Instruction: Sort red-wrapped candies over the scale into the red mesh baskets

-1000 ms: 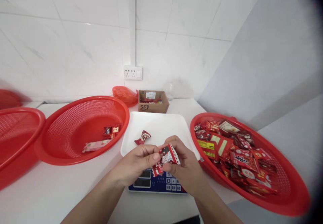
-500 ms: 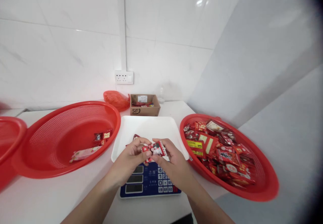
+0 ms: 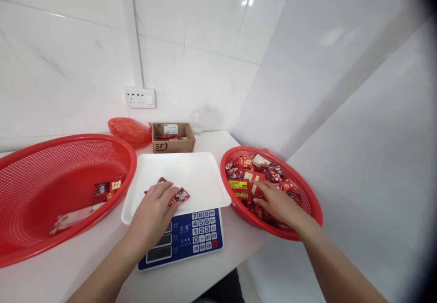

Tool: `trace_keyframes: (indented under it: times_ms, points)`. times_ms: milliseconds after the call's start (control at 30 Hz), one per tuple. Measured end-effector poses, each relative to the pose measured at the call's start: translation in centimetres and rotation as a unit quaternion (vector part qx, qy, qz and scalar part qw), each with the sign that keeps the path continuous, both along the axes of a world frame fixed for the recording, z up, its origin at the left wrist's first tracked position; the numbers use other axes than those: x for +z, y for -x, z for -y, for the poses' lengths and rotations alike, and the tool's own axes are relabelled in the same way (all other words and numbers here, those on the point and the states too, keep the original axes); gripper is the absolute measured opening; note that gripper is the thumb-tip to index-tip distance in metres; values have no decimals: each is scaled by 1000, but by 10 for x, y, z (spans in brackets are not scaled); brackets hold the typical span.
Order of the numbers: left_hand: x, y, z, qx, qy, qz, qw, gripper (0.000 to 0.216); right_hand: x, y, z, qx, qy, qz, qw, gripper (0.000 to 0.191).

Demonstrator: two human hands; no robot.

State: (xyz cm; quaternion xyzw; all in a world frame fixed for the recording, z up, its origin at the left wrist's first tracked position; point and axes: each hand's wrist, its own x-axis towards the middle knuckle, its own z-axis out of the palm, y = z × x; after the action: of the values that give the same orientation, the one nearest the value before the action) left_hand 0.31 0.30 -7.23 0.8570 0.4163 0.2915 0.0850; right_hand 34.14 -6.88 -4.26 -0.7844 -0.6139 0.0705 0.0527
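My left hand (image 3: 155, 212) lies low over the white weighing tray (image 3: 201, 171), its fingers curved and the thumb held apart. Red wrapped candies (image 3: 182, 195) rest on the tray beneath and beside its fingers, partly covered by them. My right hand (image 3: 278, 205) reaches into the right red basket (image 3: 312, 207), with fingers and thumb apart above the packets. Many red snack packets (image 3: 247, 162) fill that basket. Close to my right fingertips lie a yellow-and-red packet (image 3: 239, 185) and a red packet with pale stripes (image 3: 252, 177).
Below the tray is the scale's blue keypad panel (image 3: 184, 234). A large red basket (image 3: 44, 157) on the left holds a pink packet (image 3: 77, 215) and a few small ones. Behind the tray stand a cardboard box (image 3: 174, 146) and a red plastic bag (image 3: 131, 132).
My hands have parted. The candy they held together is out of them, and candies lie at my left hand on the tray. My right hand has moved into the right basket. The view has turned right.
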Motion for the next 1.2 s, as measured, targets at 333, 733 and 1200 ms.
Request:
trace_keyframes:
  times_ms: [333,733,1200]
  points:
    - [-4,1,1,-50,15,11,999,25,-14,2,-75,93,49,50,993,39]
    - [2,5,4,-59,17,-2,998,28,-25,4,-97,44,83,74,993,36]
    - [0,7,2,-62,19,4,998,29,-35,-4,-101,42,14,16,999,35]
